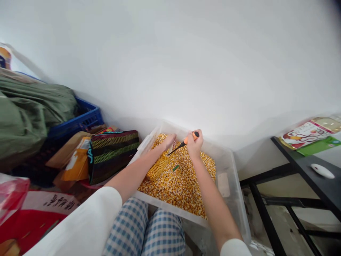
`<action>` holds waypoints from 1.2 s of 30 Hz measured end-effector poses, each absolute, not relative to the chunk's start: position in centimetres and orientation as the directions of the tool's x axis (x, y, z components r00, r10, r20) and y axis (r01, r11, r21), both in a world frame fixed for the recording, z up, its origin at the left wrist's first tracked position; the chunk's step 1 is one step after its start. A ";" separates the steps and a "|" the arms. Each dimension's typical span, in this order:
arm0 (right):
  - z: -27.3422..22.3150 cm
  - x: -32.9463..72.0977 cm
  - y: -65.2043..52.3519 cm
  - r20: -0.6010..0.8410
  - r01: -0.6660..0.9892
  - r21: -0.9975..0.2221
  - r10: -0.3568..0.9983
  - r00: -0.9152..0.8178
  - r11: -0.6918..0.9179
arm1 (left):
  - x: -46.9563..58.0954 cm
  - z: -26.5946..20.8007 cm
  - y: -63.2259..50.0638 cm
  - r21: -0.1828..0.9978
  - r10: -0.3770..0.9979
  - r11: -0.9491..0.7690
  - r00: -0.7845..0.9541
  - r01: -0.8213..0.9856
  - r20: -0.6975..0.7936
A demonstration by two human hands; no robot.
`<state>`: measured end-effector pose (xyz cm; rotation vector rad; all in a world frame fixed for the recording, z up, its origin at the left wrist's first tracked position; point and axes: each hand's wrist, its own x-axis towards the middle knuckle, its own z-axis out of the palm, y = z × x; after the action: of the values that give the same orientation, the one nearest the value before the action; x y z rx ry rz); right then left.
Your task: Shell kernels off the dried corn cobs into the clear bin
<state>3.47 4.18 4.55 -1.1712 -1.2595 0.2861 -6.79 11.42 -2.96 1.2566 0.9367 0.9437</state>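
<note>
A corn cob (157, 170) lies slantwise on a heap of loose kernels (181, 193) in a clear plastic bin (236, 202). Its near end points toward the person's left knee, and its upper part runs beside the left forearm. The left hand (169, 140) is at the cob's far end, with its grip closed on it, though the forearm and wrist hide part of the hold. The right hand (194, 145) has its grip closed firmly around the orange-and-black handle of a screwdriver (182, 144). The dark shaft slants down and to the left, with its tip at the cob near the left hand; whether it touches the rows is too small to tell. A small green piece (176, 168) lies on the kernels just beside the cob.

The bin stands against a white wall (170, 64), in front of the person's checked trousers (128, 225). On the left are a striped mesh bag (114, 154), an orange box (78, 158) and a blue crate (92, 115) with green cloth (39, 106) over it. On the right, a black surface (299, 163) carries a white oval object (322, 171) and packets (306, 134).
</note>
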 end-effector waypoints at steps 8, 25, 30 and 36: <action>5.7 2.7 3.3 0.624 0.457 -0.759 0.720 0.305 0.464 | -6.4 -3.3 11.6 0.995 0.941 0.092 0.330 -0.031 -0.077; 5.8 2.2 2.5 0.656 0.484 -0.728 0.698 0.287 0.486 | -6.4 -3.9 11.9 0.990 0.935 0.051 0.355 -0.129 -0.002; 5.7 1.8 2.4 0.665 0.500 -0.710 0.706 0.245 0.496 | -6.4 -4.2 12.0 0.980 0.940 0.112 0.339 -0.167 -0.050; 5.5 1.7 2.4 0.665 0.504 -0.706 0.711 0.229 0.498 | -6.5 -4.3 12.1 0.968 0.933 0.103 0.359 -0.227 -0.015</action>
<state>1.73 2.37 5.46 -1.1407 -1.4212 0.1963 -6.50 12.13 -4.31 1.1385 0.7980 1.0056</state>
